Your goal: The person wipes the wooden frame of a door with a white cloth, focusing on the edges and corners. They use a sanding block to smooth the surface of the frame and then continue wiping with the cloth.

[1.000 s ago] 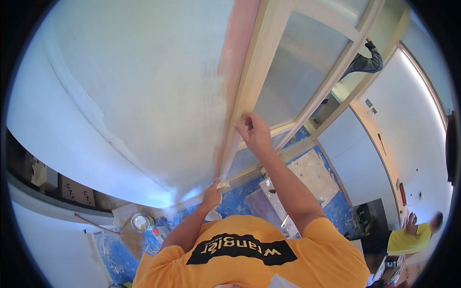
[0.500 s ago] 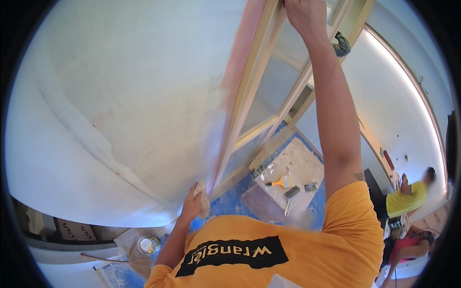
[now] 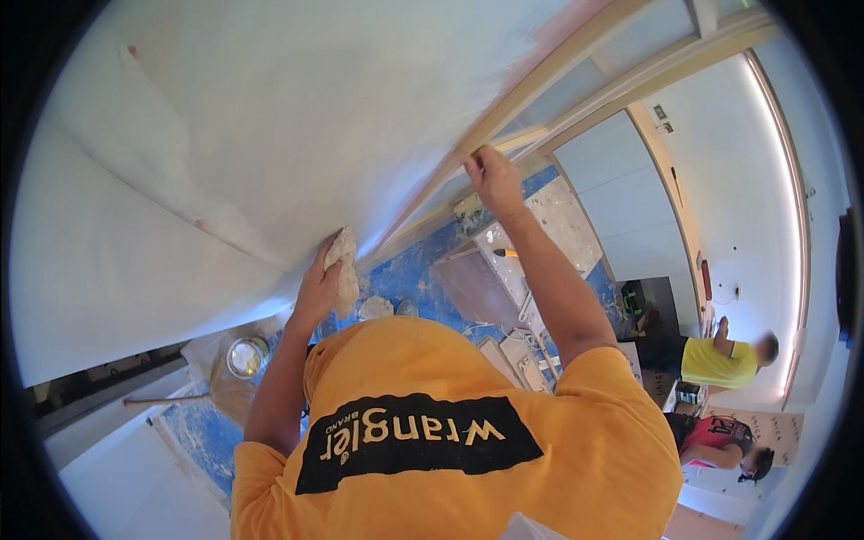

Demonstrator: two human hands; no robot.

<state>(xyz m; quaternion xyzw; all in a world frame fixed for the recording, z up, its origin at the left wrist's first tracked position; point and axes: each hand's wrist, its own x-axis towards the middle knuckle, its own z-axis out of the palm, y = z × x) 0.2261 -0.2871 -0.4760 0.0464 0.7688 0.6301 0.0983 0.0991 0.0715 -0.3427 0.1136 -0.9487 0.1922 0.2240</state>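
Fingers (image 3: 321, 259) of left hand (image 3: 313, 292) bent round a crumpled cream cloth (image 3: 345, 279), grip closed, no gap seen between. Cloth just to the right of those fingers, long axis running roughly up and down the view, loose end drooping below the palm. Held close beside the lower part of the wall; contact with it not clear from here.

To the right and higher, right hand (image 3: 499, 189), bare, fingers curled, tips at the near edge of a wooden frame (image 3: 531, 101). No telling whether pinching it or only resting there; nothing else seen in the grasp. Long axis of frame slanting from lower middle to upper right, bent somewhat by the lens. Right hand nearer to frame, left hand nearer to wall; cloth below and left of the right hand, well apart.

Surface: pale, patchy wall (image 3: 297, 108) filling the upper left, pink band (image 3: 562, 29) along its border with the frame.

Room, left to right: thin stick (image 3: 162, 399) lying low, round tin (image 3: 247, 357), stained blue floor (image 3: 396, 283), spattered board (image 3: 571, 225), pale cabinet (image 3: 616, 198). Far right, co-worker in yellow shirt (image 3: 715, 362), another in red top (image 3: 715, 438), bright light strip (image 3: 781, 171) above both.
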